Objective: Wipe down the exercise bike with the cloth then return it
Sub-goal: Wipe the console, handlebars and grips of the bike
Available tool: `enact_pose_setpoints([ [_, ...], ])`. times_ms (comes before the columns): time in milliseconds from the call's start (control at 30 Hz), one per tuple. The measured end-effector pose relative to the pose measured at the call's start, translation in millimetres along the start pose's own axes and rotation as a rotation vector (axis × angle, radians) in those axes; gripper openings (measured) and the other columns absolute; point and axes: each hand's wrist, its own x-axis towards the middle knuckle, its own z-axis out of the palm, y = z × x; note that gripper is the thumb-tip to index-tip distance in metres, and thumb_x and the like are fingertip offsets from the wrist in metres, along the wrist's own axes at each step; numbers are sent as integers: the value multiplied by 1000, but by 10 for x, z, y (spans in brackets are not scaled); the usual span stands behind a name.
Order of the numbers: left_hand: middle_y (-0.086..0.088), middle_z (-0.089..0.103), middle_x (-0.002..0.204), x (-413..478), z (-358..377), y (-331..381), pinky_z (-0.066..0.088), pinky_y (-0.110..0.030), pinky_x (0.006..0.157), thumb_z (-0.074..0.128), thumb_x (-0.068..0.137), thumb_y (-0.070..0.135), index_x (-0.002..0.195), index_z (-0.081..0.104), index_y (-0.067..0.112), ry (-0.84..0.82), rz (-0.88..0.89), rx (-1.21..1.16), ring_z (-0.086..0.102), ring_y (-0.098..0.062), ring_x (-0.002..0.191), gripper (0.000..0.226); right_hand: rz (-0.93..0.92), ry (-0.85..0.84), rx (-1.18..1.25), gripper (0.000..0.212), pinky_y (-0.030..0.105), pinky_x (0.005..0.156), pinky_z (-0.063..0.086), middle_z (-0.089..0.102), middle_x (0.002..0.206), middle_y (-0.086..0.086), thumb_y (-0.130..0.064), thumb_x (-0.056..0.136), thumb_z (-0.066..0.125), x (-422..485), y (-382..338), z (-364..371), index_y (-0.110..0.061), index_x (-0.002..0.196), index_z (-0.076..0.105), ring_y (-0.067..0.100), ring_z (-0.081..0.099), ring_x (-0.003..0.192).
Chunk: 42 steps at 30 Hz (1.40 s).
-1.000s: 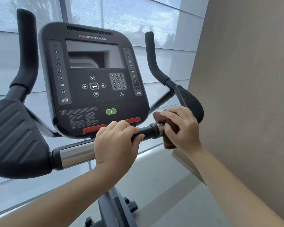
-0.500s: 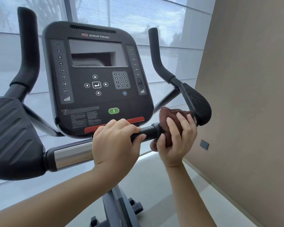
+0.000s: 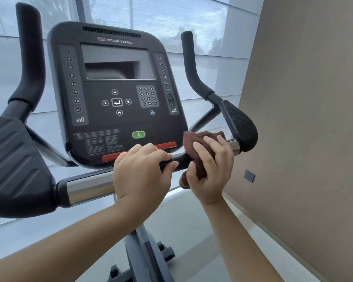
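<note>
Mid-wipe: brown terry cloth (image 3: 196, 139) clasped round the black-and-chrome handlebar (image 3: 86, 188) by right hand (image 3: 210, 169), left hand (image 3: 141, 171) gripping the bar; cloth return pending.

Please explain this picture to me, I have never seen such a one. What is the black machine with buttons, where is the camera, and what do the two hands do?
The camera is worn on a person's head and looks forward and down, so both arms are that person's own. The black machine is an exercise bike: its console has a dark screen and number buttons, and the handlebar runs across below it. The left hand grips the black middle part of the handlebar. The right hand holds a brown cloth wrapped around the bar, beside the right arm pad, to wipe it. Behind is a window; at the right, a beige wall.
</note>
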Motion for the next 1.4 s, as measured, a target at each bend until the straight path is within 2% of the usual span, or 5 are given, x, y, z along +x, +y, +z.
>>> enact_pose_setpoints([
  [467, 2, 61, 60, -12, -8, -19, 31, -29, 55, 83, 63, 21, 67, 72, 16, 12, 47, -36, 52, -24, 54, 12, 94, -735, 97, 35, 25, 93, 41, 65, 104, 2, -27, 78, 52, 653, -2, -432, -14, 107, 66, 18, 54, 100],
  [633, 1, 60, 59, -17, -7, -34, 33, -29, 56, 82, 64, 21, 66, 72, 15, 7, 76, -17, 53, -24, 55, 12, 241, -929, 3, 52, 53, 106, 28, 53, 128, -7, -43, 81, 53, 733, -70, -505, -28, 130, 47, 19, 37, 127],
  [733, 1, 60, 59, -18, 2, -39, 33, -28, 55, 81, 65, 22, 67, 72, 16, 15, 86, -12, 52, -23, 55, 11, 346, -920, -129, 51, 60, 107, 15, 45, 137, -11, -52, 86, 47, 690, -175, -411, -33, 134, 41, 20, 21, 137],
  [1200, 3, 65, 67, -49, -34, -42, 35, -28, 60, 76, 71, 20, 72, 73, 17, -21, 32, -108, 56, -22, 61, 5, 325, -662, -227, 33, 40, 89, 44, 56, 122, 8, -22, 85, 60, 516, -476, -441, -17, 118, 60, 31, 40, 111],
  [1400, 0, 63, 117, -168, -268, -137, 29, -28, 89, 60, 85, 27, 110, 64, 16, -240, 131, -201, 53, -21, 110, 28, 407, -674, -222, 36, 40, 89, 49, 55, 120, 9, -13, 81, 63, 555, -810, -595, -15, 117, 61, 30, 40, 107],
])
